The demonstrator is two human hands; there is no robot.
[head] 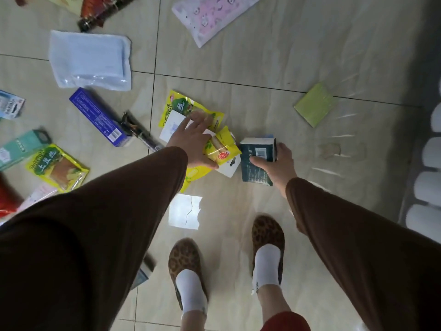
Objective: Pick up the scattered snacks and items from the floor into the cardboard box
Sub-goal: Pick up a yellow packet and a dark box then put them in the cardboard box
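My left hand (191, 142) reaches down over a pile of yellow snack packets (222, 146) and white cards on the tiled floor, thumb under a small yellow packet, fingers spread on top. My right hand (276, 163) grips a dark blue-green box (256, 161) with a barcode, held just above the floor. Another yellow snack bag (183, 108) lies behind the left hand. No cardboard box is in view.
Scattered on the floor: a pale blue pouch (89, 60), a dark blue carton (100, 117), a pink packet (212, 15), a green square packet (315, 105), a yellow bag (58, 167), a teal box (21, 146). My feet (186, 266) stand below. White rounded shapes (429, 187) line the right edge.
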